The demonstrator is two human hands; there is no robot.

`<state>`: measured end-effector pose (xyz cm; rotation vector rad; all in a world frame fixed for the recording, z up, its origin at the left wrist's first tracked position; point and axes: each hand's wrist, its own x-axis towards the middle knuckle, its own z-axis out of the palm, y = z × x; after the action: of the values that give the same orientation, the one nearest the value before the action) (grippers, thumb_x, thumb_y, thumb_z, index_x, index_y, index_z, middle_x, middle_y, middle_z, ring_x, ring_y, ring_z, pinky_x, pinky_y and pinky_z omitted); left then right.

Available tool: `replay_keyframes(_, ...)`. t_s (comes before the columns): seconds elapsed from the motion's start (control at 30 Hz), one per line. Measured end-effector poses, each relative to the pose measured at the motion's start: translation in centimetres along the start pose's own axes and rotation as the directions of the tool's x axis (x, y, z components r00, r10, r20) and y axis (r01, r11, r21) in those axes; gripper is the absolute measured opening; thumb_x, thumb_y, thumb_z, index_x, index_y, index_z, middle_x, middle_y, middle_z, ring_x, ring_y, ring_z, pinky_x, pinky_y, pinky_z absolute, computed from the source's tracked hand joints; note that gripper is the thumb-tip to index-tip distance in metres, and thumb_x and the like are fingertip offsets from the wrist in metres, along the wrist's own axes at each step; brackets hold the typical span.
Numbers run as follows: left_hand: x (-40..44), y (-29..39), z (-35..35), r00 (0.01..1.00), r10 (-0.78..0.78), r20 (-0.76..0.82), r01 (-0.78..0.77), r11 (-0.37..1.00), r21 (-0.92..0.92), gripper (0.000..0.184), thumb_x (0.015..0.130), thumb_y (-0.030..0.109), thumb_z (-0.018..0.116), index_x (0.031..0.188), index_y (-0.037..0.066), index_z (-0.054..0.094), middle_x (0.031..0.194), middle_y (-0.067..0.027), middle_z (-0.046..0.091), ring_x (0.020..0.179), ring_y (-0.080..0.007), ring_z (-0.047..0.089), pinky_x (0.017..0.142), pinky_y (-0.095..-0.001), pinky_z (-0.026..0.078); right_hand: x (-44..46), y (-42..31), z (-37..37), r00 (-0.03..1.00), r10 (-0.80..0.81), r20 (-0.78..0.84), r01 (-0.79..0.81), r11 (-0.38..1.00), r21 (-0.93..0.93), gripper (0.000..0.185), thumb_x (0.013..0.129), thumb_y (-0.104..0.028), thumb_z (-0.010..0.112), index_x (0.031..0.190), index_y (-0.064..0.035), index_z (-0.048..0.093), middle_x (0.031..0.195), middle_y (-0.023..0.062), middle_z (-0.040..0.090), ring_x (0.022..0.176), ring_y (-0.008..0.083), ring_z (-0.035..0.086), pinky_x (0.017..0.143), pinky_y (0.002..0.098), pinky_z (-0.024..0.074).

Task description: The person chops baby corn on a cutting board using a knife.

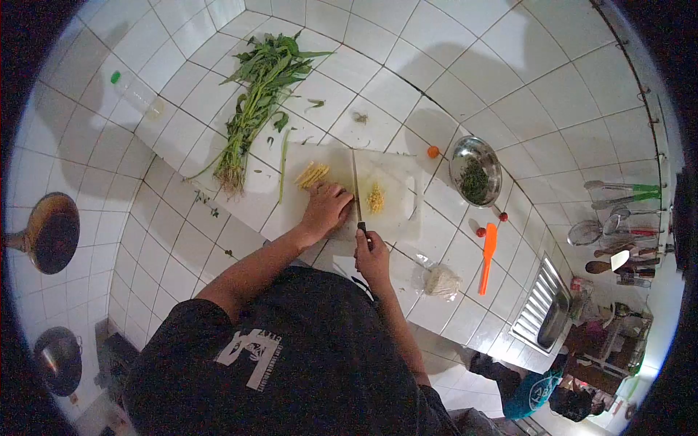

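My right hand (372, 259) is wrapped round the black handle of a kitchen knife (356, 184). Its blade stretches away from me across a pale cutting board (400, 171). Just left of the blade, my left hand (327, 209) presses down on the board with bent fingers; what lies under them is hidden. Pale yellow strips (312, 175) of some vegetable lie by the left fingertips. To the right of the blade sits a small heap of finely chopped yellow pieces (375, 198).
Leafy greens with roots (258, 109) lie at the back left, near a plastic bottle (138, 94). Rightward are a steel bowl (496, 156) of chopped greens, an orange knife-shaped item (488, 258), a plastic bag (440, 282) and a sink (554, 318). Another person (534, 392) is at the lower right.
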<state>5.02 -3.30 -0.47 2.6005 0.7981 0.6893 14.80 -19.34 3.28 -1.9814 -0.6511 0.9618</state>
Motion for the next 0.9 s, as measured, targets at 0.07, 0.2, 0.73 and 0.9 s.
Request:
replay_keyframes(0.07,0.0,0.0,0.3,1.000,-0.005,0.018,0.005,1.000,0.010,0.021,0.086,0.019,0.070,0.106,0.014,0.067,0.105,-0.0071,0.059,0.108,-0.0290,0.056,0.105,-0.0517,0.031,0.2,0.8,-0.1,0.997,-0.076,-0.025,0.076,0.997,-0.020,0.037,0.103,-0.036,0.058,0.097,0.0000,0.062,0.058,0.0030,0.054,0.043,0.0106,0.051,0.040,0.0291,0.0404)
replay_keyframes(0.2,0.0,-0.1,0.3,1.000,-0.010,-0.007,0.010,1.000,-0.028,0.021,0.086,0.018,0.070,0.105,0.014,0.067,0.105,-0.0070,0.059,0.107,-0.0292,0.056,0.103,-0.0513,0.032,-0.2,-0.7,-0.8,0.997,0.083,0.005,-0.083,0.997,-0.008,0.040,0.103,-0.039,0.058,0.099,0.0005,0.063,0.062,0.0068,0.058,0.046,0.0147,0.055,0.044,0.0326,0.0441)
replay_keyframes(0.73,0.1,0.2,-0.1,1.000,-0.013,-0.019,0.012,0.998,-0.058,0.017,0.087,0.017,0.068,0.104,0.013,0.067,0.103,-0.0079,0.059,0.102,-0.0299,0.057,0.102,-0.0518,0.033,-0.6,-1.6,-0.5,0.994,0.095,0.056,-0.098,0.994,0.041,0.035,0.103,-0.036,0.059,0.096,-0.0011,0.061,0.060,0.0026,0.055,0.045,0.0104,0.051,0.041,0.0284,0.0407)
replay_keyframes(0.9,0.1,-0.2,0.1,1.000,-0.002,0.002,0.002,0.997,-0.071,0.017,0.087,0.017,0.068,0.103,0.012,0.066,0.103,-0.0081,0.059,0.104,-0.0303,0.057,0.104,-0.0516,0.033,-0.8,-2.1,-0.6,0.993,0.107,0.057,-0.109,0.993,0.041,0.034,0.103,-0.034,0.058,0.095,-0.0014,0.061,0.060,0.0026,0.055,0.044,0.0103,0.051,0.040,0.0283,0.0407)
